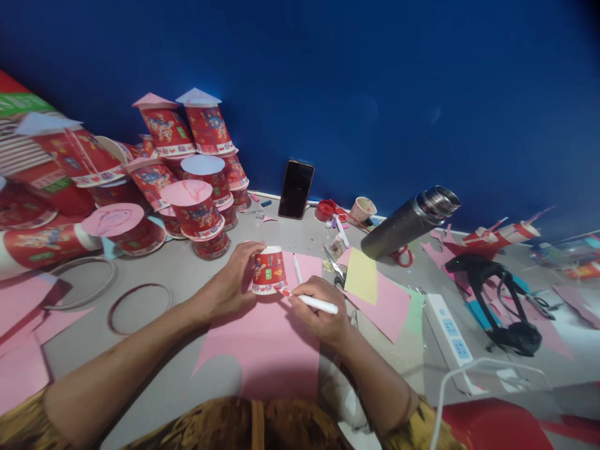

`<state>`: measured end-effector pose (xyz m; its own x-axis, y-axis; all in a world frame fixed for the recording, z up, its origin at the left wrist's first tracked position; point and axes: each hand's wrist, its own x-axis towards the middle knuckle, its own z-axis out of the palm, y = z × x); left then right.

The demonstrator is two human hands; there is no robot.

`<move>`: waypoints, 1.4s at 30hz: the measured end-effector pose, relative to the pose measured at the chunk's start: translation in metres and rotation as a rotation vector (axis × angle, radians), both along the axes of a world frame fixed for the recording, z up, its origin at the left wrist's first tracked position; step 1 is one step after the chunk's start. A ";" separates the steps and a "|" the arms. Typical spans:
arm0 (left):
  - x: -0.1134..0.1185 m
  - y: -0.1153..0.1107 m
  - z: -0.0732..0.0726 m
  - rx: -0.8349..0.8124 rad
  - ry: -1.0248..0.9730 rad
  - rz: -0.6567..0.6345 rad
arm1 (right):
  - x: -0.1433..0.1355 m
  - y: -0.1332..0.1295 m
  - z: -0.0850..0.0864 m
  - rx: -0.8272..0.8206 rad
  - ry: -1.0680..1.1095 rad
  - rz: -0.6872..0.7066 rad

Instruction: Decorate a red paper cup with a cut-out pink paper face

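A red patterned paper cup (269, 269), rim end up or down I cannot tell, stands over pink paper (267, 331) in front of me. The fingers of my left hand (233, 275) grip it from the left side. Pinched in my right hand (323, 310) is a white marker (319, 304), whose red tip is at the cup's lower right edge. Just behind my right hand, a white pen (297, 269) lies on the pink paper.
Stacked red cups (199, 215) with paper tops fill the left. A phone (296, 189) leans against the blue wall. Right of centre are scissors (335, 269), yellow paper (360, 276) and a dark flask (405, 225); farther right, a power strip (447, 334) and black straps (487, 300).
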<state>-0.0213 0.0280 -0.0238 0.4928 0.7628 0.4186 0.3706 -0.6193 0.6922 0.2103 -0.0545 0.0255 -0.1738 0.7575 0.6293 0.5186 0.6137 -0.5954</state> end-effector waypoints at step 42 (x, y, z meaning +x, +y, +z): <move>0.008 -0.005 0.000 0.103 -0.121 0.155 | 0.034 0.033 -0.037 -0.004 -0.085 -0.197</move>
<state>-0.0137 0.0234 -0.0236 0.3147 0.7754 0.5474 0.3851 -0.6315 0.6730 0.2448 -0.0217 -0.0114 -0.0742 0.7848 0.6153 0.6764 0.4930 -0.5472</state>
